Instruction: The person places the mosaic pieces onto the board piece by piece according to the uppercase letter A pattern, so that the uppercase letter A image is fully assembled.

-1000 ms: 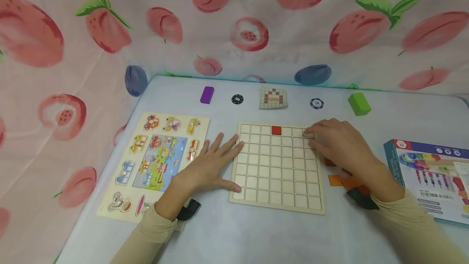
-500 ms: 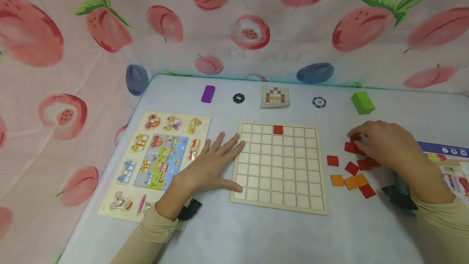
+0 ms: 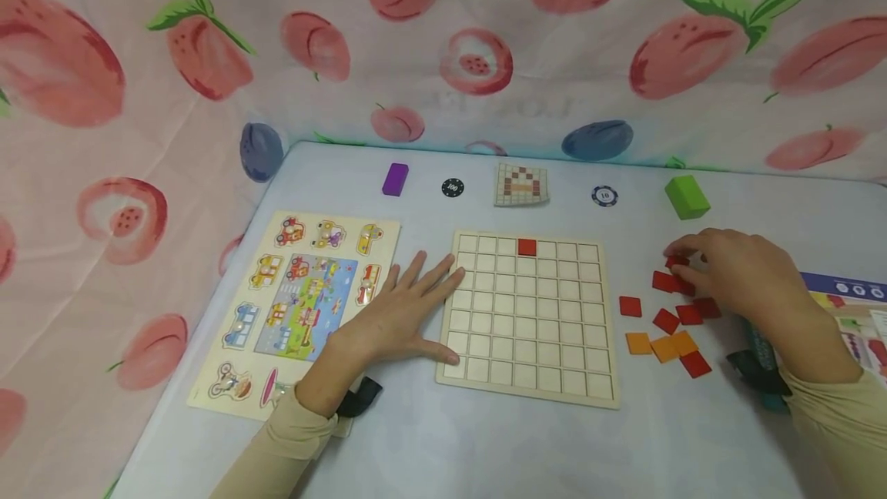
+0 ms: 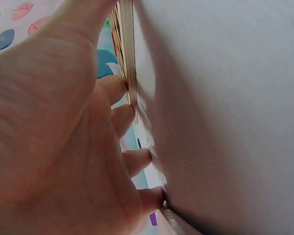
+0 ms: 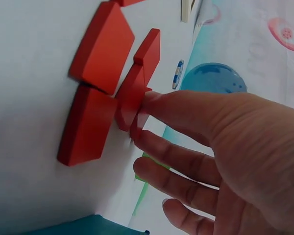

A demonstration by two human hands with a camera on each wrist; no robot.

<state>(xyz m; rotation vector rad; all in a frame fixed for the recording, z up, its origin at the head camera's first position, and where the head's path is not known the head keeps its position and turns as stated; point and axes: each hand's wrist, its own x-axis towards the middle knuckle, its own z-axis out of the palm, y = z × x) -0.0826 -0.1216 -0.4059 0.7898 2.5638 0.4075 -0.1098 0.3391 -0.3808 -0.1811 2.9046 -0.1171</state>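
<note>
A pale wooden grid board (image 3: pixel 525 313) lies in the middle of the head view, with one red tile (image 3: pixel 527 247) in its top row. My left hand (image 3: pixel 388 322) rests with fingers spread at its left edge, thumb and fingertips touching the frame; the left wrist view shows the fingertips against the board's side (image 4: pixel 129 54). To the right of the board, my right hand (image 3: pixel 734 272) pinches a red square tile (image 5: pixel 140 121) between thumb and index finger, the other fingers loosely bent. Several red tiles (image 5: pixel 90 125) lie beside those fingertips, and orange tiles (image 3: pixel 639 343) sit nearer the front.
A vehicle peg puzzle (image 3: pixel 239 360) lies left, partly under my left forearm. Along the back are a purple block (image 3: pixel 395 179), black chip (image 3: pixel 453 188), pattern card (image 3: pixel 521 185), blue-white chip (image 3: pixel 605 195) and green block (image 3: pixel 687 197). A printed box (image 3: pixel 848 322) stands right, partly behind my right arm.
My right hand has moved right, from the board's upper right corner to the red tiles, and its fingers have closed on one. The left hand stays in place.
</note>
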